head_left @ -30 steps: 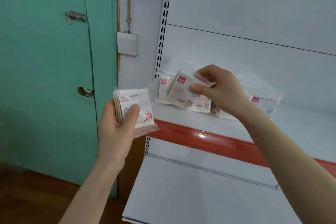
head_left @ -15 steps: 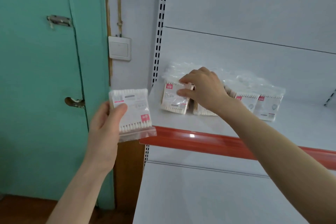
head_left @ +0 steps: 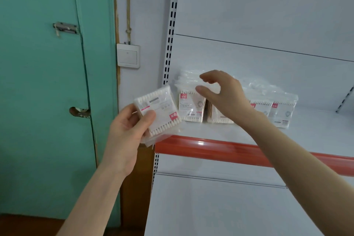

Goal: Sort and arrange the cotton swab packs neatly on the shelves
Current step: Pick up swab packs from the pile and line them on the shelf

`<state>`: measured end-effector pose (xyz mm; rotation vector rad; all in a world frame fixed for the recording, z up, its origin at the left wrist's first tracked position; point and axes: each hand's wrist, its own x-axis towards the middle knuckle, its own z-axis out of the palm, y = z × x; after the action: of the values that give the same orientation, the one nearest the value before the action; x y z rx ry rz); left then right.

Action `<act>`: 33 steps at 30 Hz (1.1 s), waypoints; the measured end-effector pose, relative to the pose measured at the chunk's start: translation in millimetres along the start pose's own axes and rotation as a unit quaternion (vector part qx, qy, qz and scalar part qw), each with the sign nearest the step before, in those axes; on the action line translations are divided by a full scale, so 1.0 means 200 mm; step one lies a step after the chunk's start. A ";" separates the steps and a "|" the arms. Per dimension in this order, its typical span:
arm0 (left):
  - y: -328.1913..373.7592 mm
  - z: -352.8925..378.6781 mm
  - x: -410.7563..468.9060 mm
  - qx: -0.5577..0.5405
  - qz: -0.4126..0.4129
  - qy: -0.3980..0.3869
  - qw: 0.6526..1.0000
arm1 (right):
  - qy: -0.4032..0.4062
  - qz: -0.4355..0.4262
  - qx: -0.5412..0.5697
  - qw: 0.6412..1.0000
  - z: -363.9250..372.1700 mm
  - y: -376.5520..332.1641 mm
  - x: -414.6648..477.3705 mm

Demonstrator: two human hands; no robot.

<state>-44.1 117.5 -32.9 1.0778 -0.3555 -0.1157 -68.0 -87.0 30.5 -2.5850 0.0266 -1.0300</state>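
The left hand (head_left: 126, 132) is up on the near left, its forearm rising from the bottom edge and the palm turned back toward the person. Its fingers wrap behind a stack of cotton swab packs (head_left: 159, 111), and the thumb lies flat across the front, pinning it. The stack is tilted, top corner leaning right. White swab tips line its upper and lower edges, there's a pink label at the lower right corner, and loose plastic flaps hang beneath. It's held in the air just off the left end of the shelf (head_left: 316, 130), touching nothing but that hand.

Over to the right hand (head_left: 224, 96): the arm reaches in from the lower right, long and nearly straight, wrist cocked up. The fingers are loosely curved, forefinger above and thumb below, with a clear gap between them and nothing in it. The hand hovers in front of the row of packs (head_left: 272, 109) standing along the far part of the shelf, by the back panel. I can't tell whether the palm touches the packs behind it.

The leftmost pack (head_left: 191, 108) stands upright just left of the thumb, printed face out. The next one is mostly hidden behind the hand, and two more show to the right of the wrist.

A red strip (head_left: 210, 146) runs along the shelf's near edge, with a lower shelf (head_left: 210, 207) beneath. On the left is a green door (head_left: 38, 82) with a bolt (head_left: 66, 28), then a light switch (head_left: 128, 55) beside the slotted upright (head_left: 172, 25).
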 end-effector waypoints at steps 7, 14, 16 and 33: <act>-0.04 0.19 -0.01 -0.053 -0.007 -0.007 0.999 | -0.113 0.173 0.271 0.940 -0.03 -0.15 -0.28; -0.12 0.31 0.00 0.201 0.085 -0.081 0.972 | 0.012 0.217 0.352 0.910 -0.27 0.06 -0.18; -0.14 0.31 0.02 0.269 0.135 -0.066 0.951 | 0.022 0.172 0.284 0.943 -0.35 0.10 -0.13; -0.18 0.27 0.23 0.611 0.153 -0.088 0.772 | -0.137 -0.039 -0.318 0.937 -0.20 0.25 -0.13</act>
<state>-16.0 43.5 -31.7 2.2939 -0.8240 0.3780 -107.8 -143.2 24.2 -3.3232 0.2226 -0.7575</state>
